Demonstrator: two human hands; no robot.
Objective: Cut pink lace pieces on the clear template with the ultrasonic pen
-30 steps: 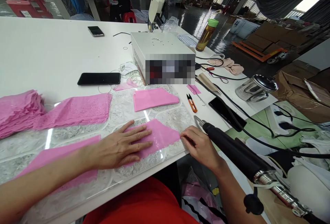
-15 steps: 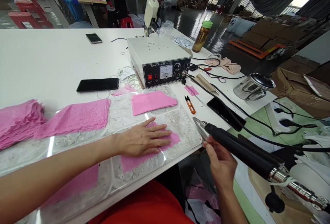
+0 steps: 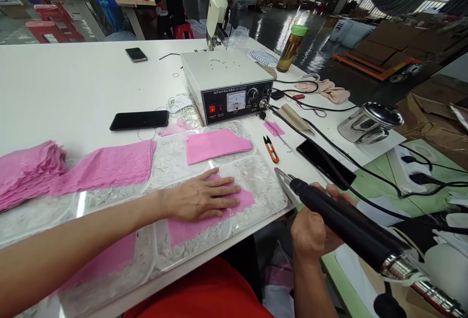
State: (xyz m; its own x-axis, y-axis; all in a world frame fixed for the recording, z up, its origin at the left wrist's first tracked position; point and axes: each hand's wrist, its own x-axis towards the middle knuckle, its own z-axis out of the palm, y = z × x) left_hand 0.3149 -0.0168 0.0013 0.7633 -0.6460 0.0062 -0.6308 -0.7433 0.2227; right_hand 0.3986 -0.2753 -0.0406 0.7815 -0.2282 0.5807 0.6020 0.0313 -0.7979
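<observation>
My left hand lies flat with its fingers stretched out on a pink fabric piece, pressing it to the clear-topped, marbled work mat. My right hand is wrapped around the black handle of a handheld ultrasonic welder, its pointed metal tip aimed left over the table edge. Some fingers show on the handle's far side. Just beyond the left hand lies a neat stack of pink fabric pieces. Orange thread snips rest near the welder tip.
The welder's control box stands at the back, its black cable running right. Phones lie about the table. Lacy pink pieces are piled at left. A steel mug and a green-capped bottle stand at right. Someone sits farther back.
My right hand has moved up from beneath the welder and closed around its handle. My left hand stays flat on the fabric. The view has shifted slightly.
</observation>
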